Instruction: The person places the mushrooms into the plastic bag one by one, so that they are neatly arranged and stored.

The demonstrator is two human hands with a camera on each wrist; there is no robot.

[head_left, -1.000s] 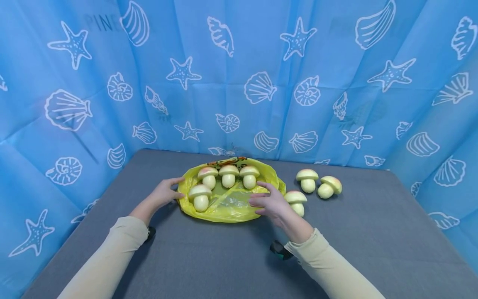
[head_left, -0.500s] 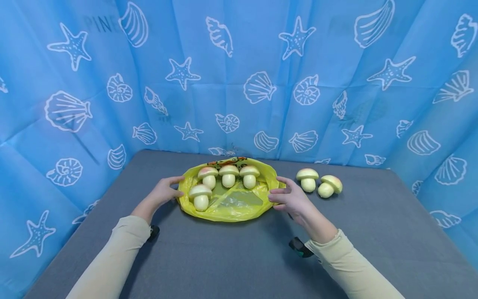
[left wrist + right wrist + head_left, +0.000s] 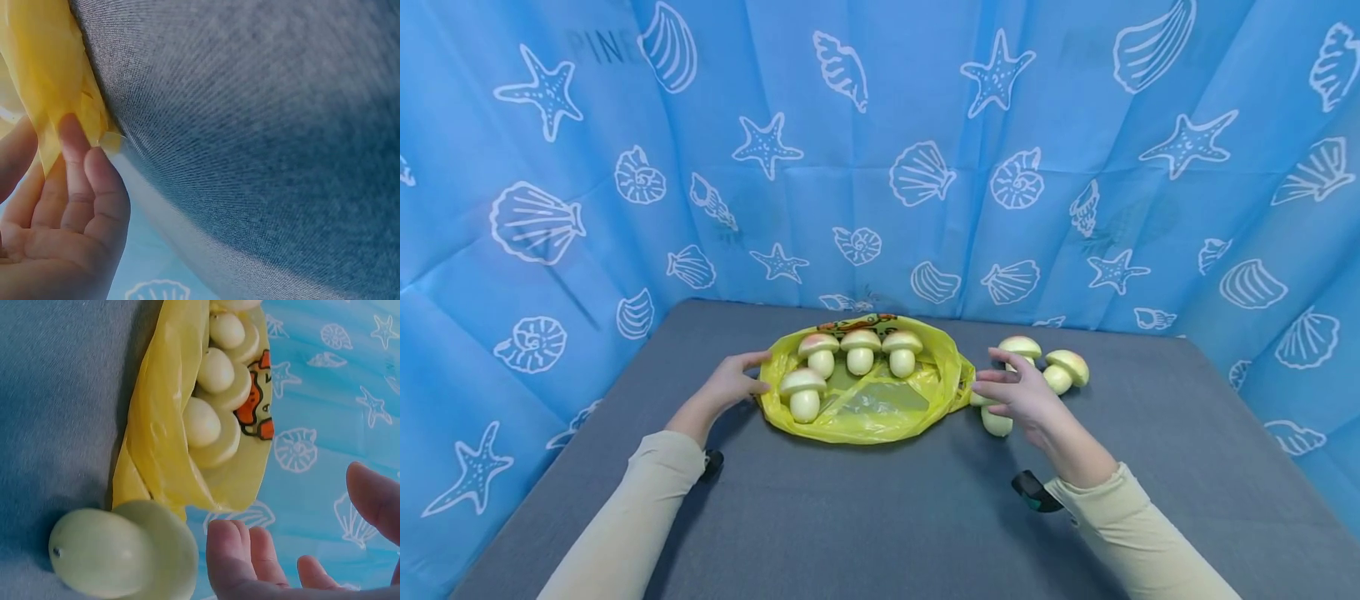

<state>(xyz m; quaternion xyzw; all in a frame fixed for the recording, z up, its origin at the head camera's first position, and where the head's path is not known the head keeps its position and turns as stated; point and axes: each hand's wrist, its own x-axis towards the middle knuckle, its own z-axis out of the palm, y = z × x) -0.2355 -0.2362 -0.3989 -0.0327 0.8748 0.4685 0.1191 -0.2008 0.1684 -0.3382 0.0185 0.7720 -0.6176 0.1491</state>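
A yellow plastic bag (image 3: 868, 430) lies with its mouth spread, and several toy mushrooms (image 3: 860, 357) stand inside it. At its left rim, the left hand (image 3: 727, 388) pinches the thin plastic between thumb and fingers; the left wrist view shows the bag's edge (image 3: 53, 75) running between them. The right hand (image 3: 1033, 407) is just off the bag's right side, holding nothing, with thumb and fingers spread apart. Beside these fingers sits a pale mushroom (image 3: 100, 553) outside the bag, close to its side and partly hidden by the hand in the head view.
Two more mushrooms, one behind the right hand (image 3: 1019, 346) and one farther right (image 3: 1066, 372), stand on the grey table (image 3: 850, 525). A blue curtain (image 3: 880, 108) with shell and starfish drawings encloses the table at the back and sides.
The right hand has moved rightward, from over the bag's right part, past its right rim, to beside the nearby mushroom. The left hand stays at the left rim.
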